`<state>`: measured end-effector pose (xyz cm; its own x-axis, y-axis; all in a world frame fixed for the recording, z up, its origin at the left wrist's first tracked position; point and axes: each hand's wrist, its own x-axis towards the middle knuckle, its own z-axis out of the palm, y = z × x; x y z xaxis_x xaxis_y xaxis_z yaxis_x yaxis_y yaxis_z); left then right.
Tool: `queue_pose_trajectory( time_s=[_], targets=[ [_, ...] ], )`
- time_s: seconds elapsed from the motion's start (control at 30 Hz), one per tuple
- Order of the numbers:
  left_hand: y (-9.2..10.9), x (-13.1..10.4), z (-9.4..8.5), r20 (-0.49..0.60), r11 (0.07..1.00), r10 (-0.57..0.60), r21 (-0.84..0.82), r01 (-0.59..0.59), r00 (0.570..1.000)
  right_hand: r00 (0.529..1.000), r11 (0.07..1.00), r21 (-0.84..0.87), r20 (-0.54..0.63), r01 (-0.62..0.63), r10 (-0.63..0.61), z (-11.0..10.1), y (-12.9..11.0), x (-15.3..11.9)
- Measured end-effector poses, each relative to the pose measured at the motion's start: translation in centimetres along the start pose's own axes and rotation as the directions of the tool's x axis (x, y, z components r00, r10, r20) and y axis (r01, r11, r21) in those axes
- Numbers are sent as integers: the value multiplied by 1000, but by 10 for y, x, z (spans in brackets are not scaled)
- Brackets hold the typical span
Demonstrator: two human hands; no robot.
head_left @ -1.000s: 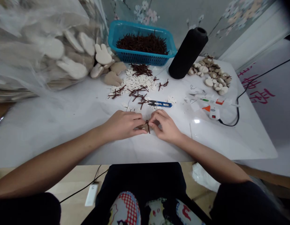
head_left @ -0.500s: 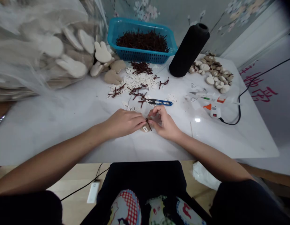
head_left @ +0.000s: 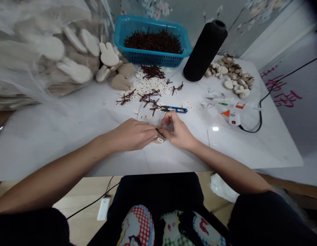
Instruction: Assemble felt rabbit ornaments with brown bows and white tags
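Observation:
A beige felt piece point(head_left: 157, 141) with a small white label point(head_left: 160, 139) lies on the table between my hands. My left hand point(head_left: 134, 135) has its fingers closed together on the upper left of the piece. A dark brown bow point(head_left: 161, 133) lies against the piece, and my right hand point(head_left: 177, 131) presses it with the thumb, its other fingers curled above. Just beyond the hands are blue-handled snips point(head_left: 174, 109), several loose brown bows point(head_left: 149, 99) and a spread of white labels point(head_left: 148, 84).
A blue basket point(head_left: 153, 58) of brown bows stands at the back, beside a black thread cone point(head_left: 205, 51). Felt rabbits fill a plastic bag point(head_left: 45, 58) at left. Finished-looking pieces point(head_left: 235, 76) and a white glue gun point(head_left: 234, 119) with its cable are at right.
My right thumb has moved left over the bow, which now lies flatter and shows less. The felt piece shows a little more below my fingers. The whole view has shifted slightly.

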<state>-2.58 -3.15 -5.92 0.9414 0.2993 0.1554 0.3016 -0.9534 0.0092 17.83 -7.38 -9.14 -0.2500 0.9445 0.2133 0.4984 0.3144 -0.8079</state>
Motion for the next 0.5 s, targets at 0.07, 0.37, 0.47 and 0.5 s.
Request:
queue_pose_trajectory(
  time_s=[0.07,0.37,0.47,0.5],
  targets=[
    [1,0,-4,15,997,-43,-58,43,999,1000,1000,15,2,19,-19,-2,1,0],
    [1,-2,-8,80,993,-84,-73,90,993,982,987,-1,-97,162,-162,-18,-1,-13],
    [2,-2,-7,79,995,-83,-50,87,993,960,955,-106,-30,276,-280,-16,1,-15],
    [3,-2,-6,68,996,-78,-46,81,995,952,945,-124,-4,303,-306,-15,2,-15]
  ],
)
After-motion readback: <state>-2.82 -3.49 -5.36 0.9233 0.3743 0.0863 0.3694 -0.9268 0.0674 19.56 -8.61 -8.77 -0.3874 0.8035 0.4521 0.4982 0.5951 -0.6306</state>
